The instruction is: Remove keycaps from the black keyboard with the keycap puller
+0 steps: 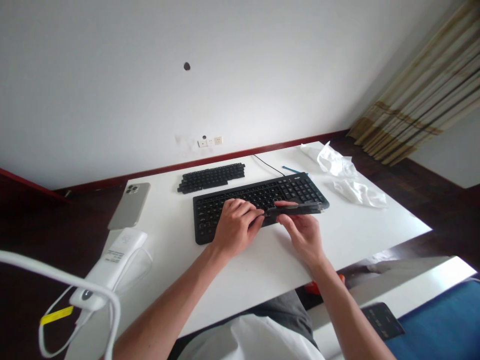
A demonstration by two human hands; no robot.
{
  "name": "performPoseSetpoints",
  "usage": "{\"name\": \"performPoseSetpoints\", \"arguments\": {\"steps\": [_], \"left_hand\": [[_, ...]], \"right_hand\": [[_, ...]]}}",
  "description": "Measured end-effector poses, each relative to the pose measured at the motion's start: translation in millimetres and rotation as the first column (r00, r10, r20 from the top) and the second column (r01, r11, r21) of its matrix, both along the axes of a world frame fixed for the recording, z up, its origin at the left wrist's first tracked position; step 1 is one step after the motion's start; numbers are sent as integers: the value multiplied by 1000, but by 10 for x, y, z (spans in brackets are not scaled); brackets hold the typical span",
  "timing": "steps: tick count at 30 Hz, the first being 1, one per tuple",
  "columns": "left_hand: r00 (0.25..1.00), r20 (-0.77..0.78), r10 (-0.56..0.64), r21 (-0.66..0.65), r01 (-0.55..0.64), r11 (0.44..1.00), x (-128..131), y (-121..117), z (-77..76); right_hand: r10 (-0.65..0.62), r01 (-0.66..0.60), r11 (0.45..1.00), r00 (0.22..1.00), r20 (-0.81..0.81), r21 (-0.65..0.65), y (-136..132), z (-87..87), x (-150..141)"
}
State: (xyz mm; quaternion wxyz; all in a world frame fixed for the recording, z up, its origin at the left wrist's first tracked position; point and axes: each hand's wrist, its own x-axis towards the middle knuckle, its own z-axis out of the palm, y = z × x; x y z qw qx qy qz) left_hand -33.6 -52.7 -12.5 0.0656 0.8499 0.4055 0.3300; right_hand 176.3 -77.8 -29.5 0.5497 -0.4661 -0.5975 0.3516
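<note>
Keyboard (258, 193) on white table (232, 280), partly covered by one black flat object (294, 209) pinched in right hand (304, 235), left hand (235, 222) bunched at its tip, hold unclear, number pad (300, 188) toward 3 o'clock, lengthwise nearly 9-to-3, two white wrappers (333, 161) past 2, one key block (212, 177) at 10, pale wall (255, 90) at 12.

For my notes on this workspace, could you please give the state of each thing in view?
Right hand: closed on dark tool
Left hand: fingertips at the tool's end, grip unclear
Dark tool: held over keyboard
Keyboard: lying flat, keys seemingly bare of caps
Loose keycaps: apparently grouped in rows
Phone: flat, camera side up
White plastic wraps: crumpled
Curtain: hanging in folds
</note>
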Motion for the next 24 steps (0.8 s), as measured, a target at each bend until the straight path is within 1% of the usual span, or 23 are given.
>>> {"name": "performPoseSetpoints", "arguments": {"steps": [3,6,10,14,18,21,24], "left_hand": [[999,7,46,-49,-46,998,5,-7,-38],[996,-14,85,-79,-86,993,9,-12,-77],[993,-69,91,-93,-97,991,29,-18,-111],[992,-86,90,-110,-99,989,64,-13,-117],[991,-86,105,-129,-116,985,82,3,-120],[989,-109,101,-127,-114,985,89,4,-126],[985,-143,95,-114,-112,987,100,-4,-132]], "right_hand": [[-131,129,990,991,25,54,51,-12,20],[-244,244,969,970,-21,43,104,4,22],[-247,247,969,968,-35,-3,161,65,-21],[-297,301,953,952,67,-46,202,174,-112],[-386,402,915,901,195,-46,206,259,-193],[-427,449,893,869,252,-35,188,240,-220],[-417,441,897,864,281,-26,170,183,-222]]}}
